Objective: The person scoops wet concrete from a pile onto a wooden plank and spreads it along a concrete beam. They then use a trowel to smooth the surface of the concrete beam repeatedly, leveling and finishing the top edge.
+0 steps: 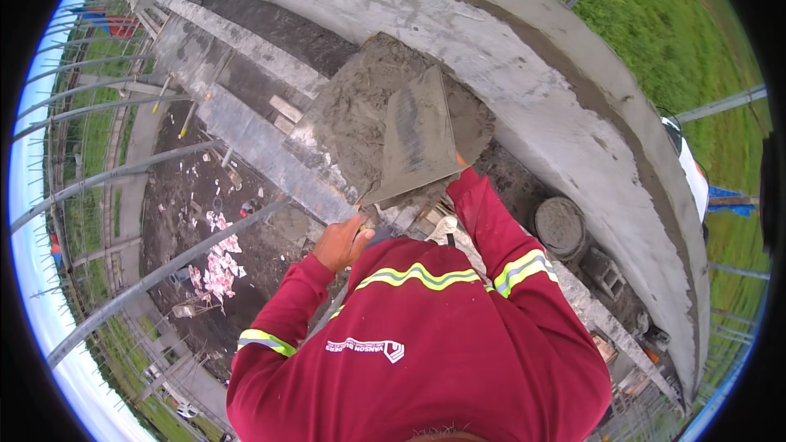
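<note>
A flat board smeared with grey mortar (419, 133) is tilted over a large heap of wet mortar (348, 106). My left hand (342, 243) is closed at the board's near-left corner, beside a small mortar-coated piece I cannot make out. At the near-right corner, the red sleeve of my right arm (475, 192) reaches up to the board. Only a small orange-toned patch of my right hand (460, 159) shows there, and its fingers are hidden.
A curved concrete wall (524, 57) runs along the right, with grass beyond. Near it stand a round mortar-filled bucket (560, 227) and a hollow block (604, 273). Planks (266, 151) extend to the far left, above ground strewn with debris. Metal bars (172, 258) cross the left side.
</note>
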Motion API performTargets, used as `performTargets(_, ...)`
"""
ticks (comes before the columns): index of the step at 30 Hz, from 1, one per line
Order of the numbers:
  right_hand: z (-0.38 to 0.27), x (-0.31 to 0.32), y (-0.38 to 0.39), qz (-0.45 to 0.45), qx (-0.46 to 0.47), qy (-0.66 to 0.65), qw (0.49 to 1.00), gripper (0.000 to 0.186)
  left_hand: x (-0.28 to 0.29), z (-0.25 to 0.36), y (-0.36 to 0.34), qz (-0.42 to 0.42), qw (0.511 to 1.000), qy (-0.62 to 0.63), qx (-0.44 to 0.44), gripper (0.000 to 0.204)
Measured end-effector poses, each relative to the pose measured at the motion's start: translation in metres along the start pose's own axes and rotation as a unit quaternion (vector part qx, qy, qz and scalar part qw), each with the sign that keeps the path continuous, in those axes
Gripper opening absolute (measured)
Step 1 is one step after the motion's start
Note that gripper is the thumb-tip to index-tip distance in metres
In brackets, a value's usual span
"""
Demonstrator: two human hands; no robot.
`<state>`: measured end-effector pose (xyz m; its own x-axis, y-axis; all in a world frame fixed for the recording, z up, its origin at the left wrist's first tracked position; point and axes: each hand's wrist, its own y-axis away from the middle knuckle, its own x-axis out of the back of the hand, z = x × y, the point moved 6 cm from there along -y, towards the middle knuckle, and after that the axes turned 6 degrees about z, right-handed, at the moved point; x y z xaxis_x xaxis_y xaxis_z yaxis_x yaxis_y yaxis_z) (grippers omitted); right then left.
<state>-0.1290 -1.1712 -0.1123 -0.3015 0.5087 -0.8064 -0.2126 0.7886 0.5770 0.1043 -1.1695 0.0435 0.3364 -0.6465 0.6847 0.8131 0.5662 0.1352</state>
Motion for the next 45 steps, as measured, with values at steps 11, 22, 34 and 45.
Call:
performTargets(11, 0.075, 0.041, 0.042, 0.003, 0.093, -0.127, 0.987, 0.042, -0.013, -0.095, -0.137, 0.067, 0.983, -0.127, 0.112, 0.043)
performTargets(22, 0.025, 0.103, 0.077, 0.075, 0.302, -0.220, 0.925, 0.043, 0.022, -0.003, -0.018, -0.086, 0.990, -0.104, -0.050, 0.038)
performTargets(34, 0.063, 0.109, 0.116, 0.067, 0.364, -0.263, 0.891, 0.045, -0.030, -0.032, -0.148, -0.023, 0.985, -0.168, -0.040, 0.041)
performTargets(45, 0.010, 0.172, 0.145, 0.274, 0.542, -0.310, 0.732, 0.051, -0.024, 0.049, -0.059, -0.214, 0.956, -0.179, -0.093, 0.038)
